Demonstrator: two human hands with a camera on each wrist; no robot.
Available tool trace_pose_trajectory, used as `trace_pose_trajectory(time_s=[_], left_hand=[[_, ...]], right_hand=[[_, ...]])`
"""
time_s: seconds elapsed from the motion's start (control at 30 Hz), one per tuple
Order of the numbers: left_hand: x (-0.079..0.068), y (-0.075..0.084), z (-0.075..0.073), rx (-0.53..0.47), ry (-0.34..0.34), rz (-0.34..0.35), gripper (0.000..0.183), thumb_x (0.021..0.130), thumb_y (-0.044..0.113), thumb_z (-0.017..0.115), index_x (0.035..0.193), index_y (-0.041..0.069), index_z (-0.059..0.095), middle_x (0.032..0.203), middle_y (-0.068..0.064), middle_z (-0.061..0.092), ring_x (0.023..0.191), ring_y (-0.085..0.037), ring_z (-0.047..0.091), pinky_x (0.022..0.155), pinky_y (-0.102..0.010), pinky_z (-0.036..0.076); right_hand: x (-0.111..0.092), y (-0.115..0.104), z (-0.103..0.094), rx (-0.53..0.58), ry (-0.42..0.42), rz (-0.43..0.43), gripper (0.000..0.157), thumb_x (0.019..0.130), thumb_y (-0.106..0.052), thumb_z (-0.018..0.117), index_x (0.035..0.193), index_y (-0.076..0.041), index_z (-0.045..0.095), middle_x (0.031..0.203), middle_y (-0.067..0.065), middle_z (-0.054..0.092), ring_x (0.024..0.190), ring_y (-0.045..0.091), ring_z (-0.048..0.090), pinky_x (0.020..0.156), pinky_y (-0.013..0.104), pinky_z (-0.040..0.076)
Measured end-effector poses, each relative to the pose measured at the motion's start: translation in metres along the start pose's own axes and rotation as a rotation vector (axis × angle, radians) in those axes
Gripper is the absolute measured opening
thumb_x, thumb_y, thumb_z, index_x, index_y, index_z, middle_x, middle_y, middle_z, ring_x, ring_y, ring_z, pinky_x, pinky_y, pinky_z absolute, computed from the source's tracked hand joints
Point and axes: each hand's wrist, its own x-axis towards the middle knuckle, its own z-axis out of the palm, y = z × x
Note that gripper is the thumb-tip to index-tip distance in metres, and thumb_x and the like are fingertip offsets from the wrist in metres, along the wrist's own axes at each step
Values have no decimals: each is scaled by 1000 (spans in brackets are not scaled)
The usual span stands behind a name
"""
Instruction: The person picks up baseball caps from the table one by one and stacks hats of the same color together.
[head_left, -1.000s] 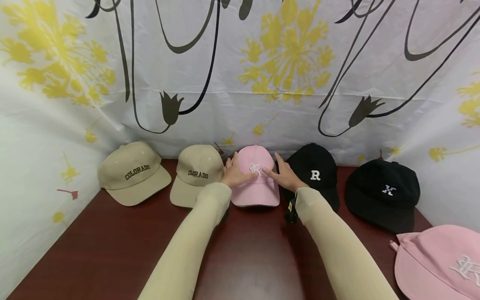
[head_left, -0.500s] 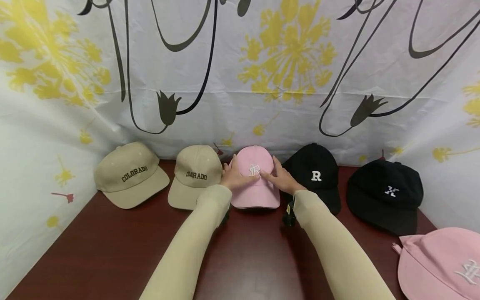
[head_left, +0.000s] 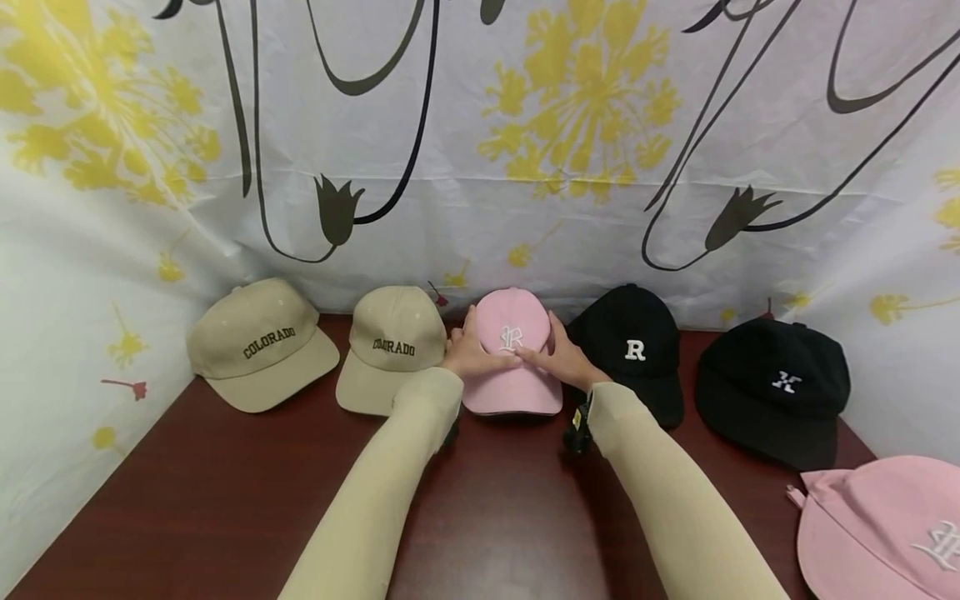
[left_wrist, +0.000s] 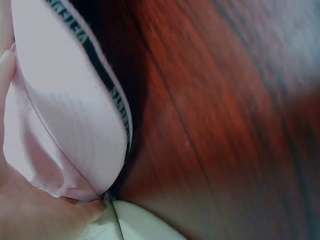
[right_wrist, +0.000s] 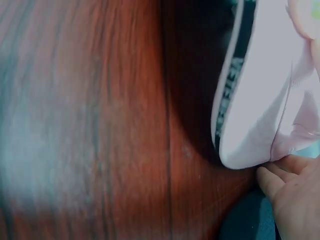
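A pink baseball cap (head_left: 513, 312) with a white letter emblem stands upright at the middle of the row of caps, its brim toward me. My left hand (head_left: 471, 354) grips its left side, and my right hand (head_left: 566, 358) grips its right. Both thumbs lie across the front near the emblem's lower edge, their tips almost meeting, while the other fingers go round the sides. In the left wrist view, the brim (left_wrist: 75, 100) shows a dark lettered band along its edge. The right wrist view shows fingertips (right_wrist: 272, 181) beside the cap's lower edge.
Two beige COLORADO caps (head_left: 258, 342) (head_left: 397, 325) stand to the left. Right of the pink cap are a black R cap (head_left: 637, 312) and another black cap (head_left: 780, 367). A second pink cap (head_left: 877, 517) lies at the near right. Patterned cloth (head_left: 450, 125) rises behind the dark red table (head_left: 495, 508).
My right hand has moved inward onto the pink cap, its thumb sliding down toward the left thumb. The cap stays in place; the head view has shifted slightly.
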Motion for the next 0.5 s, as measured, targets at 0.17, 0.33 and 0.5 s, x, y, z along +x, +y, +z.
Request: trace_pose_trajectory(time_s=[0.17,0.33,0.5], left_hand=[[-5,4,-2,-57,30,23,120,65,48,80,151,15,2,144,-26,23,126,-48,27,101,-52,27],[-4,3,1,-82,46,38,120,65,47,80,151,16,2,146,-23,22,125,-47,29,102,-51,26],[-4,1,5,-143,47,55,122,65,45,81,151,16,0,147,-23,19,129,-40,29,102,-47,29]], right_hand=[[1,1,1,55,27,-25,103,82,-44,66,149,-7,-3,153,17,8,136,28,19,106,45,23],[2,3,3,113,52,-45,102,82,-41,68,149,-7,0,152,17,11,135,28,22,106,44,25],[-2,1,4,158,58,-37,100,83,-38,68,150,-8,0,153,16,11,136,27,21,107,43,23]])
